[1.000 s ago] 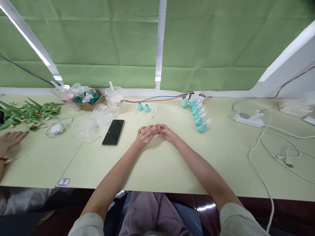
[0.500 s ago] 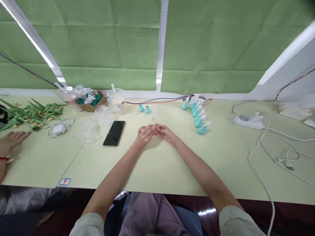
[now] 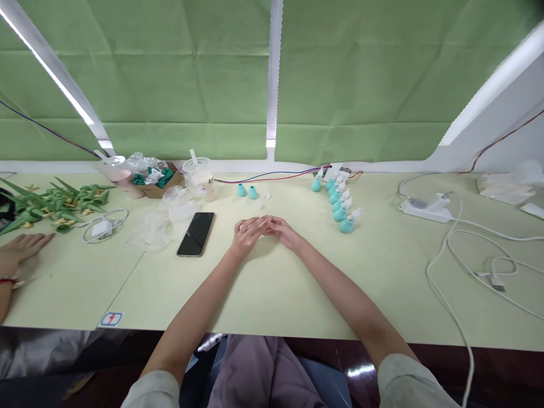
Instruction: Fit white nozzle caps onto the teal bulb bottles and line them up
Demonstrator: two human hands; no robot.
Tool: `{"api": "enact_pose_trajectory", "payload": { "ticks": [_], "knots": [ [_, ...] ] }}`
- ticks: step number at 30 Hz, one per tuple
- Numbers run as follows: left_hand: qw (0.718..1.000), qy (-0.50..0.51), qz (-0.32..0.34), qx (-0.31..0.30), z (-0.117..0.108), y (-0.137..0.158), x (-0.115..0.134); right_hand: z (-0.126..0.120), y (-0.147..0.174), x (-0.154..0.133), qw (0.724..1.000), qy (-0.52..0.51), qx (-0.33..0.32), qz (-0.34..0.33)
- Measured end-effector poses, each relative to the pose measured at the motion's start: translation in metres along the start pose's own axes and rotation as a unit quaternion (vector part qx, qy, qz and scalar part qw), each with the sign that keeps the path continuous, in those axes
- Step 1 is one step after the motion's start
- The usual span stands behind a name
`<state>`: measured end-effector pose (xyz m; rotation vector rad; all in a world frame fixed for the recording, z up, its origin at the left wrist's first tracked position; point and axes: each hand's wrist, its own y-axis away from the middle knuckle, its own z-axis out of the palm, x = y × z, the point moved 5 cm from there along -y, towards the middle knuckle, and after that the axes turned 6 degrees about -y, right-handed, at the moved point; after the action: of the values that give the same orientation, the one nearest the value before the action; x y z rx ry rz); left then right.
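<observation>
Over the middle of the table, my left hand (image 3: 245, 237) and my right hand (image 3: 282, 231) meet at the fingertips. The fingers of both are bent and pinched together; whatever lies between them is hidden. Just beyond my hands stand two small turquoise vase-shaped pieces (image 3: 253, 192). Beside these are small white bits (image 3: 267, 195). To the right of my hands runs a slanting row of several turquoise vase-shaped pieces (image 3: 346, 225), each topped with a white pointed piece (image 3: 356, 212).
A black phone (image 3: 196, 234) lies left of my hands, near a crumpled clear bag (image 3: 155, 224). Behind are drink cups (image 3: 204, 181) and a cardboard box (image 3: 164, 187). Green plant-like pieces (image 3: 63, 204) and another person's hand (image 3: 25, 249) are far left; a power strip (image 3: 426, 208) sits right.
The whole view has shifted slightly. My hands stay together with nearly the same pinch, and the pieces on the table keep their places.
</observation>
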<state>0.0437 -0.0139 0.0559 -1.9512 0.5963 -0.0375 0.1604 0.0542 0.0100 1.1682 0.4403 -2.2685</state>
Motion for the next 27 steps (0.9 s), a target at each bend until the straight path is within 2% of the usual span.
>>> {"api": "enact_pose_trajectory", "payload": {
  "ticks": [5, 7, 10, 13, 16, 19, 24, 27],
  "knots": [
    [0.999, -0.011, -0.035, -0.006, 0.001, -0.005, -0.002, 0.006, 0.000, -0.001, 0.999, -0.048, 0.004, 0.012],
    [0.997, -0.008, -0.076, -0.030, 0.004, -0.007, -0.006, 0.003, -0.001, -0.004, 0.997, -0.071, 0.024, -0.002],
    [0.984, 0.003, -0.167, -0.066, 0.010, -0.005, -0.017, -0.007, -0.004, -0.009, 0.990, -0.092, 0.094, -0.048],
    [0.954, 0.032, -0.270, -0.124, 0.025, 0.003, -0.031, -0.016, -0.005, -0.011, 0.979, -0.105, 0.154, -0.078],
    [0.912, 0.051, -0.346, -0.214, 0.050, 0.011, -0.045, -0.017, -0.007, -0.012, 0.981, -0.090, 0.151, -0.085],
    [0.880, 0.064, -0.375, -0.285, 0.074, 0.010, -0.054, -0.015, -0.007, -0.012, 0.983, -0.070, 0.141, -0.094],
    [0.858, 0.078, -0.413, -0.297, 0.098, -0.005, -0.057, -0.014, -0.007, -0.013, 0.984, -0.057, 0.137, -0.096],
    [0.850, 0.106, -0.438, -0.272, 0.102, -0.008, -0.050, -0.013, -0.007, -0.013, 0.984, -0.055, 0.141, -0.095]
  ]
}}
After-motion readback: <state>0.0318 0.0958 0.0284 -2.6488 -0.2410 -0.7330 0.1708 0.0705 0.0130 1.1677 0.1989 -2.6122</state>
